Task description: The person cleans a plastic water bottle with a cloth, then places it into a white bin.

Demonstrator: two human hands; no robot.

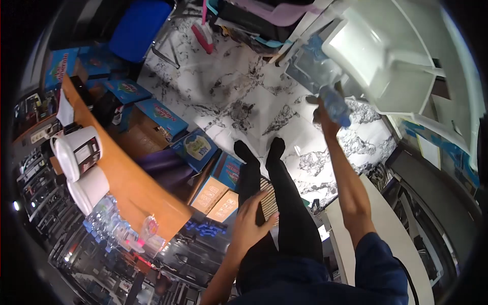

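Note:
My right hand (pixel 323 113), with the arm stretched forward, is closed around a clear plastic bottle (pixel 334 104) with a bluish tint. Just beyond it stands a translucent plastic bin (pixel 300 71) holding more clear bottles (pixel 321 53). The grip is partly hidden behind the bottle. My left hand (pixel 251 218) rests by my thigh with its fingers apart and nothing in it. A striped brownish piece (pixel 269 201) shows beside its fingertips, between my legs.
Large white plastic containers (pixel 363 48) stand at the upper right. Blue cardboard boxes (pixel 160 118) line the left floor beside an orange tabletop (pixel 147 190), which bears white tubs (pixel 89 183) and several clear bottles (pixel 107 221). A blue chair (pixel 140 30) and a pink-red brush (pixel 202 39) are farther off.

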